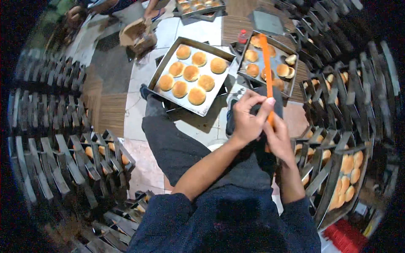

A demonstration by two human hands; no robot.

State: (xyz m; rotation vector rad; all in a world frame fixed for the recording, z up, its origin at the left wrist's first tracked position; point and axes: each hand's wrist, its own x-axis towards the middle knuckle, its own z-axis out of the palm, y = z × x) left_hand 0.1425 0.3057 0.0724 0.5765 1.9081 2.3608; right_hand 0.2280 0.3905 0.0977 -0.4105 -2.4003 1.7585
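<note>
An orange long, flat tool (266, 63) stands out from my hands over a metal tray of buns (286, 90). My left hand (249, 116) is closed on the tool, with my right hand (276, 135) closed on it just below. Several buns (282, 69) lie in that tray, one or more of them split open. To its left a square metal tray (171, 46) holds several golden round buns (192, 72) in front of my legs (162, 143).
Stacked metal trays (50, 109) of buns line both sides. A cardboard box (137, 33), a red-capped bottle (241, 41), another tray of buns (200, 10) and another person's hand (149, 12) are at the back. A red object (344, 236) lies at lower right.
</note>
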